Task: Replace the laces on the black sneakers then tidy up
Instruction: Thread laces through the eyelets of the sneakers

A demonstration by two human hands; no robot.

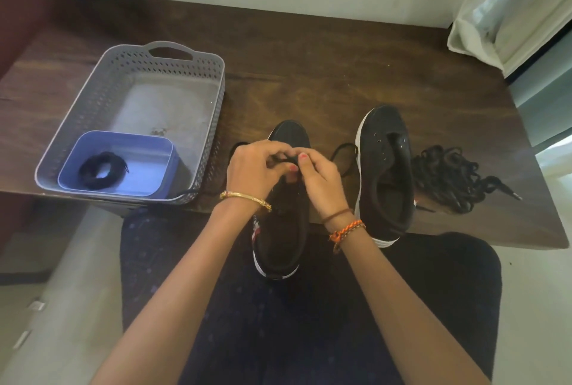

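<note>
Two black sneakers sit at the near edge of the counter (309, 59). Over the left sneaker (283, 223), the left hand (252, 168) and right hand (318, 178) each pinch a black lace (343, 157) at the lower eyelets, so relacing seems only begun. Just beside it, the right sneaker (387, 168) shows bare eyelets. A heap of old laces (448, 174) lies to its right. One coiled lace (102, 169) waits in the blue box (123, 140) inside the grey basket (185, 53); tidying remains.
</note>
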